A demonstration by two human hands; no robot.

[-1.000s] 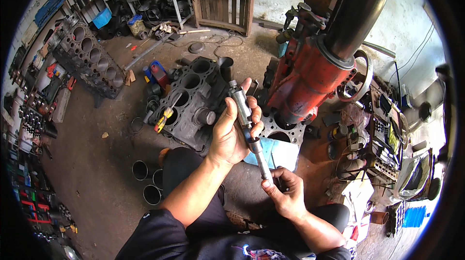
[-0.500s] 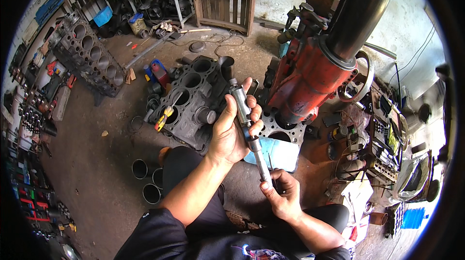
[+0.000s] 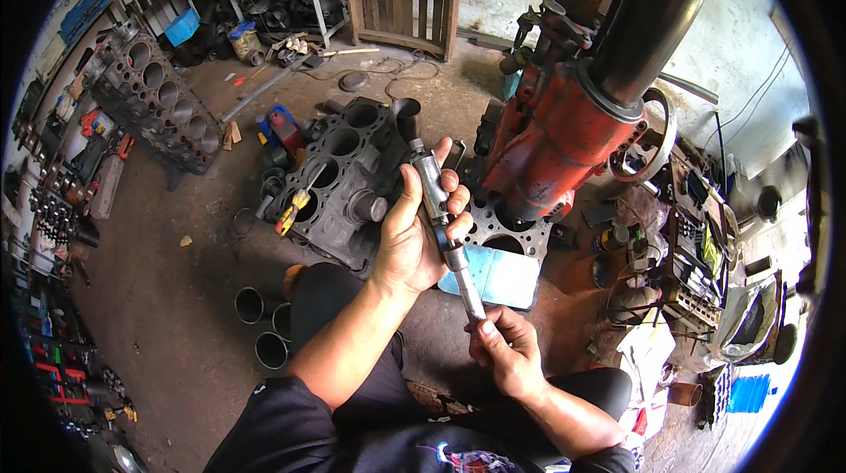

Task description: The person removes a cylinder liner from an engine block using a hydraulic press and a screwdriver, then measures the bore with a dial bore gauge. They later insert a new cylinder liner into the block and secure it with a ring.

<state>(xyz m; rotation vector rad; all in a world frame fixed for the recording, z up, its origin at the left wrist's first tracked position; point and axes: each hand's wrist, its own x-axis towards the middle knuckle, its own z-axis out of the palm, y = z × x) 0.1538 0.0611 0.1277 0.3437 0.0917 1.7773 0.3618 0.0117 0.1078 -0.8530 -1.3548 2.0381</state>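
Note:
A long silvery micrometer (image 3: pixel 462 277) with a stepped barrel and a dark band lies slantwise across both hands. My left hand (image 3: pixel 414 240) is wrapped round its thicker upper body, with the fingertips showing on the right side. Below, my right hand (image 3: pixel 511 348) pinches the barrel's lower end between thumb and fingers; that end is partly hidden. Beyond my left hand stands a grey engine block (image 3: pixel 328 175) with open bores. On it lies a yellow-handled tool (image 3: pixel 293 211). Under the micrometer is a light blue flat sheet (image 3: pixel 502 272).
A red boring machine (image 3: pixel 564 143) with a thick steel column stands on another block (image 3: pixel 507 235) at right. Several cylinder sleeves (image 3: pixel 272 351) stand on the floor at left. A second long block (image 3: pixel 159 94) is far left. A cluttered bench (image 3: pixel 696 262) runs along the right.
My right hand's fingers have curled and shifted round the lower end of the micrometer. My left hand keeps its hold. The whole view has moved slightly.

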